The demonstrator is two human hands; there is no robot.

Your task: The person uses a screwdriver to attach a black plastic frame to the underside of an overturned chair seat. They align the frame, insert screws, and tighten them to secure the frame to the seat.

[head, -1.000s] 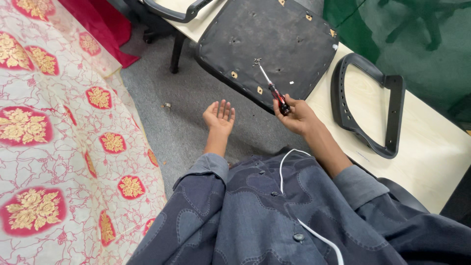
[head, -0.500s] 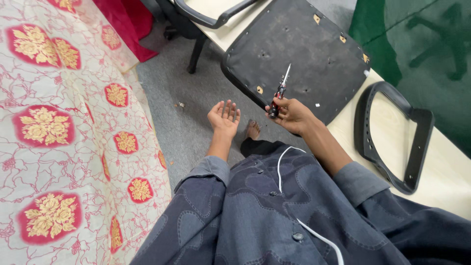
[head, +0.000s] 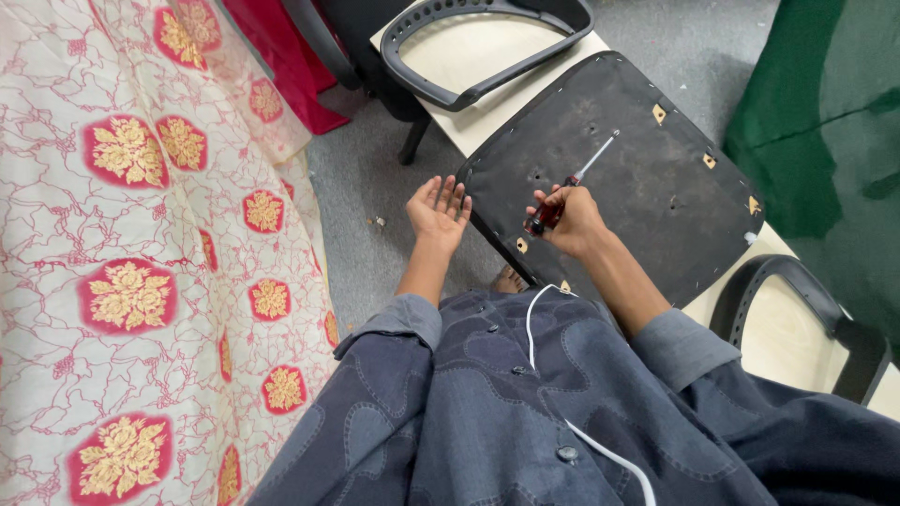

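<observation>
Your right hand (head: pixel 574 220) is wrapped tight around a screwdriver (head: pixel 565 190) with a red and black handle; the thin metal tip points up and away from you, over the black chair seat (head: pixel 647 178). The seat lies upside down on the pale surface (head: pixel 469 56), tilted, with its near corner sticking out over the edge; small tan tabs sit along its rim. Your left hand (head: pixel 438 211) is open, palm up, fingers spread a little; it holds nothing and hangs over the grey floor (head: pixel 361 187), just beside the seat's near corner. A black chair armrest (head: pixel 487 37) lies on the surface past the seat; another black armrest (head: pixel 797 300) lies near your right arm. A white cloth with red and gold flowers (head: pixel 131 281) fills the space to your left; a dark red cloth (head: pixel 281 56) sits behind it. A green cloth (head: pixel 825 141) is on your far right. Tiny bits lie on the floor near your left hand; I cannot tell what they are.
</observation>
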